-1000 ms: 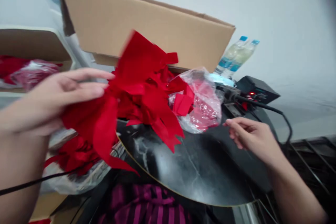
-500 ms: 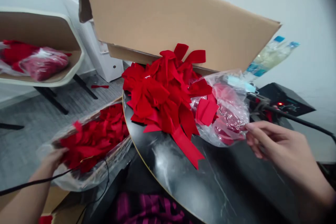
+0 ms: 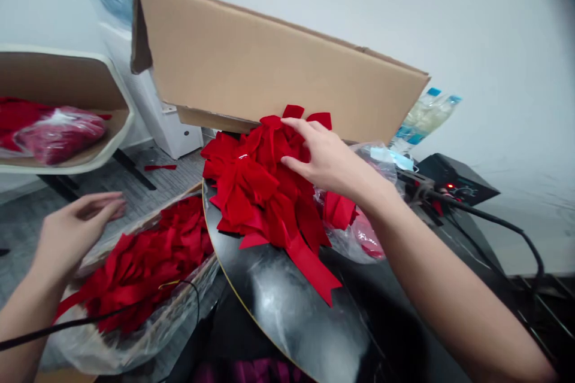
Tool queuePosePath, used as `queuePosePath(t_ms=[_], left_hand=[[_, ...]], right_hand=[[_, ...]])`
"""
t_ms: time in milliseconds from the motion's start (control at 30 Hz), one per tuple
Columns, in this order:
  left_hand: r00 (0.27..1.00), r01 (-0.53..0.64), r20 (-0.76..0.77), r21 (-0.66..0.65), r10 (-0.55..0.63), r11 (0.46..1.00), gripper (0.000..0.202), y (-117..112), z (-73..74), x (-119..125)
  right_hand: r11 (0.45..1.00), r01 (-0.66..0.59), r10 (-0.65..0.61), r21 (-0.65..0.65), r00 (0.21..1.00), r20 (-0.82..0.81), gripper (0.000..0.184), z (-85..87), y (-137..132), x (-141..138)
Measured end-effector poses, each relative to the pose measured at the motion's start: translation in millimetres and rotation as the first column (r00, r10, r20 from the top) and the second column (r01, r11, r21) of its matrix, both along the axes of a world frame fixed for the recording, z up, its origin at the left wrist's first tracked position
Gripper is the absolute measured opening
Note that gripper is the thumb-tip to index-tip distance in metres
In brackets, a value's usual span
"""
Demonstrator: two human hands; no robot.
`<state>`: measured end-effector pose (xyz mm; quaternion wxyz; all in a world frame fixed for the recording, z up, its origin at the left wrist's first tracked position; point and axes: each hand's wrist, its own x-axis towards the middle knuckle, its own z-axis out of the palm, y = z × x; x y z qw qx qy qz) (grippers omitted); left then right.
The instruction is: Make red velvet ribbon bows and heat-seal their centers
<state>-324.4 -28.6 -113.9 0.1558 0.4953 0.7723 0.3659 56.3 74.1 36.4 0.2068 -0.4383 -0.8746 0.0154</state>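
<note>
A pile of red fabric bows point(image 3: 260, 191) lies on the round black table point(image 3: 309, 335), against a tilted cardboard box point(image 3: 269, 72). My right hand point(image 3: 323, 158) rests on top of the pile with its fingers spread, touching the bows without gripping any. My left hand point(image 3: 74, 230) hovers open and empty over the left edge of a clear plastic bag full of red bows point(image 3: 135, 281), which sits low beside the table. A second clear bag with red pieces point(image 3: 359, 236) lies under my right forearm.
A black control box with a red light point(image 3: 458, 182) and its thick cable point(image 3: 507, 227) sit at the table's right. Two water bottles point(image 3: 424, 114) stand behind it. A cream chair point(image 3: 67, 108) at left holds more bagged red pieces. A thin black cord point(image 3: 90, 320) crosses the lower bag.
My right hand has left the clear bag's edge and moved left onto the bow pile. My left hand has let go of the bows, dropped to the lower bag, then lifted off it.
</note>
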Motion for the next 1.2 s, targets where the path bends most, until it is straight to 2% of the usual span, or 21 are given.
queuePosePath(t_ms=[33, 67, 133, 233, 300, 400, 467, 533, 667, 800, 900, 1033, 1100, 1200], left_hand=[[0.993, -0.001, 0.114, 0.027, -0.002, 1.000, 0.029, 8.3, 13.4, 10.6], [0.978, 0.078, 0.188, 0.082, -0.092, 0.994, 0.032, 14.5, 27.5, 23.5], [0.950, 0.221, 0.181, 0.193, -0.256, 0.956, 0.036, 24.0, 53.2, 52.6], [0.885, 0.455, -0.024, 0.250, -0.464, 0.855, 0.038, 41.9, 79.0, 92.8], [0.864, 0.504, -0.148, 0.259, -0.482, 0.824, 0.037, 58.8, 89.4, 112.4], [0.777, 0.561, -0.395, 0.079, -0.491, 0.824, 0.045, 85.3, 103.0, 132.4], [0.741, 0.535, -0.447, -0.056, -0.500, 0.843, 0.050, 99.1, 112.9, 141.2], [0.738, 0.504, -0.417, -0.181, -0.530, 0.844, 0.051, 108.5, 122.5, 146.6], [0.711, 0.523, -0.318, -0.356, -0.627, 0.774, 0.037, 114.8, 137.6, 145.9], [0.715, 0.529, -0.321, -0.332, -0.621, 0.781, 0.030, 111.2, 144.3, 140.5], [0.738, 0.499, -0.353, -0.288, -0.575, 0.817, 0.043, 109.5, 143.5, 143.0], [0.730, 0.481, -0.404, -0.269, -0.551, 0.834, 0.059, 110.2, 145.4, 150.2], [0.733, 0.500, -0.374, -0.272, -0.569, 0.822, 0.060, 108.2, 151.8, 149.6], [0.739, 0.543, -0.303, -0.261, -0.602, 0.798, 0.062, 101.2, 165.0, 140.6]], right_hand=[[0.999, -0.010, 0.010, -0.045, 1.000, 0.002, 0.068, -3.0, 10.5, -3.9], [0.997, -0.009, 0.009, -0.073, 1.000, -0.003, 0.071, -5.6, 18.4, -5.9], [0.995, 0.018, -0.022, -0.096, 0.999, -0.038, 0.065, -7.6, 25.6, -4.5], [0.995, 0.077, -0.081, -0.063, 0.994, -0.074, 0.047, -1.9, 21.0, 7.0], [0.993, 0.099, -0.104, -0.069, 0.992, -0.076, 0.035, 4.6, 13.3, 16.6], [0.989, 0.101, -0.108, -0.108, 0.992, -0.067, 0.026, 11.8, 1.1, 26.9], [0.988, 0.096, -0.105, -0.123, 0.992, -0.073, 0.024, 14.6, -6.9, 30.4], [0.988, 0.092, -0.104, -0.126, 0.991, -0.089, 0.023, 17.0, -15.1, 34.1], [0.985, 0.131, -0.140, -0.108, 0.987, -0.079, 0.021, 19.6, -31.5, 55.1], [0.978, 0.171, -0.168, -0.119, 0.985, 0.031, 0.023, 7.2, -46.6, 91.6], [0.985, 0.084, -0.065, -0.148, 0.989, 0.130, 0.028, -10.6, -54.3, 113.8], [0.985, 0.005, 0.017, -0.174, 0.992, 0.125, 0.039, -27.7, -59.2, 125.6], [0.987, -0.006, 0.022, -0.160, 0.995, 0.101, 0.036, -31.1, -59.9, 127.1], [0.988, -0.038, 0.047, -0.149, 0.997, 0.055, 0.017, -33.6, -58.6, 130.4]])
